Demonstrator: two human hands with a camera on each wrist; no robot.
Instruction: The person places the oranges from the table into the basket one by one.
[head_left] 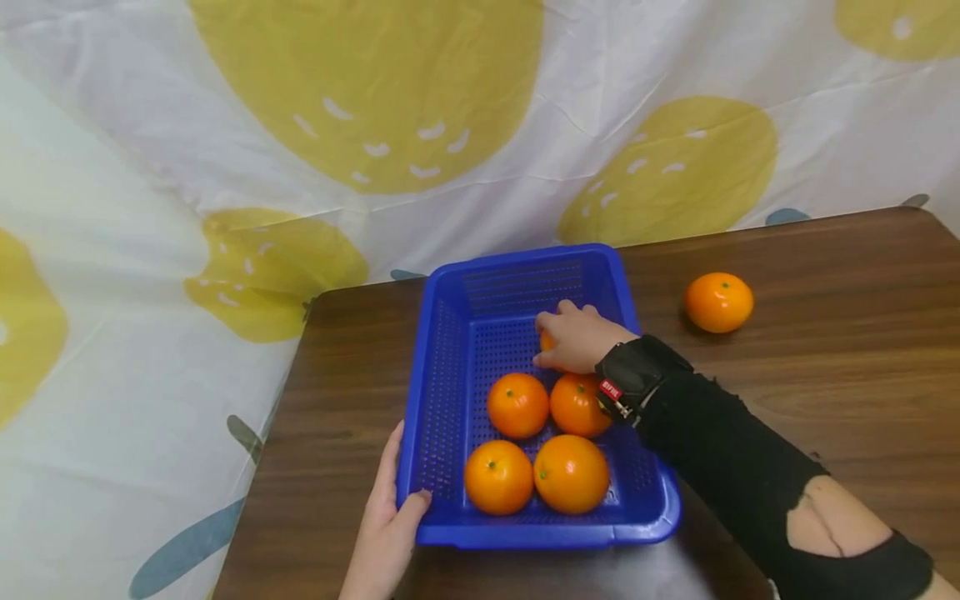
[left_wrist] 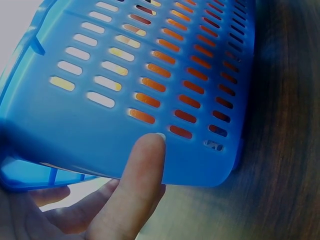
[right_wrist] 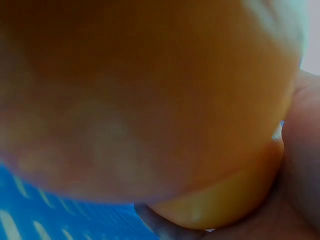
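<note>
A blue plastic basket [head_left: 450,375] with slotted walls stands on the table. My left hand [head_left: 386,521] grips its near left corner, thumb over the rim and fingers outside; in the left wrist view one finger [left_wrist: 142,175] lies against the slotted wall. Inside the basket, my right hand [head_left: 583,337] holds an orange [head_left: 547,341], mostly covered by the fingers. In the right wrist view that orange [right_wrist: 225,200] sits against the fingers, behind a large blurred orange. Several more oranges, among them one at the near left [head_left: 498,477], lie in the basket's near half.
Another orange [head_left: 718,302] lies on the brown wooden table [head_left: 840,333], right of the basket. A white cloth with yellow fruit shapes [head_left: 465,208] hangs behind the table and along its left side.
</note>
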